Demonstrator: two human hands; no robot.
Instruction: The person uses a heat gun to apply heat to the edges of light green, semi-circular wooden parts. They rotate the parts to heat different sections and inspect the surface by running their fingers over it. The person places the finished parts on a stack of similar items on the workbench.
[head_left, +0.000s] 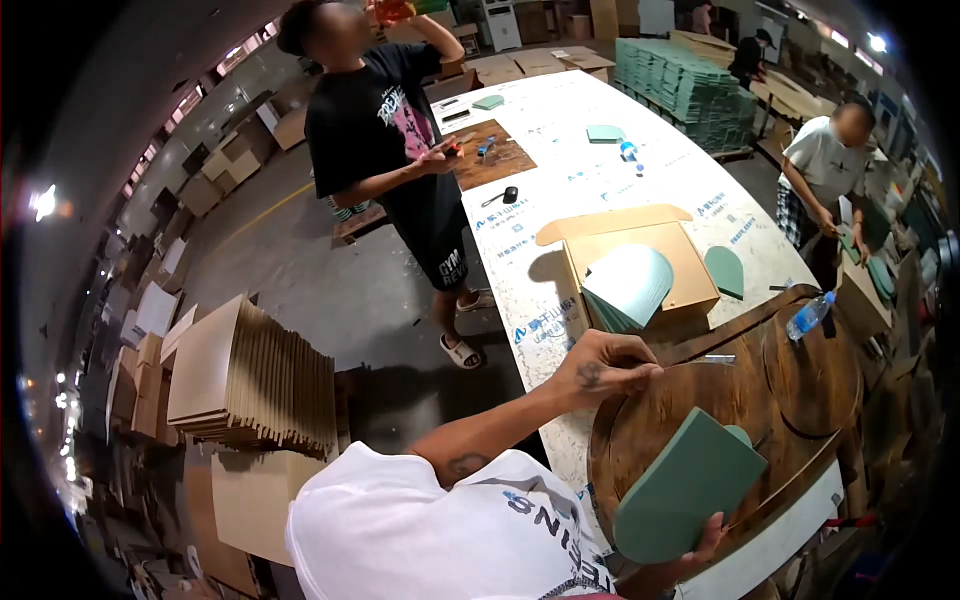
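Observation:
My left hand point(605, 365) reaches forward with its fingers curled shut, fingertips resting on the near rim of a round dark wooden board point(800, 390). Whether it pinches anything is not visible. My right hand point(705, 545) grips from below a stack of green fan-shaped sheets point(685, 485), held tilted over the board's near side. A small metal strip point(712, 358) lies on the board just beyond my left hand.
An open cardboard box point(690, 255) on the white table point(640, 175) holds pale green fan-shaped sheets point(630, 285). A water bottle point(808, 315) lies to its right. Cardboard stacks point(250, 380) stand on the floor left. One person in black point(380, 130) stands drinking; another person in white point(825, 160) works far right.

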